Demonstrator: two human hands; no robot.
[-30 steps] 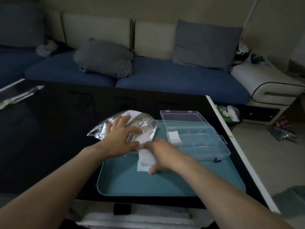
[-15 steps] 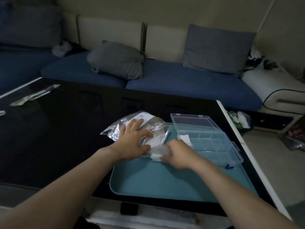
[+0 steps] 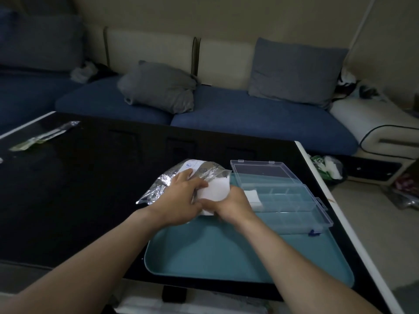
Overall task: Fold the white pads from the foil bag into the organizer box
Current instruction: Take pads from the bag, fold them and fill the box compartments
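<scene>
Flat white pad (image 3: pixel 215 189) between both hands, over crinkled foil bag (image 3: pixel 158 189).

A teal tray (image 3: pixel 226 257) lies on the black tabletop (image 3: pixel 79 189). Behind it stands a blue sofa (image 3: pixel 260 123) with 2 grey cushions (image 3: pixel 158 87), and a foil wrapper (image 3: pixel 43 135) lies far left.

Our right hand (image 3: pixel 234 203) hides the white pad's (image 3: pixel 215 190) near edge; our left hand (image 3: pixel 181 200) covers the foil bag's (image 3: pixel 158 185) mouth.
</scene>
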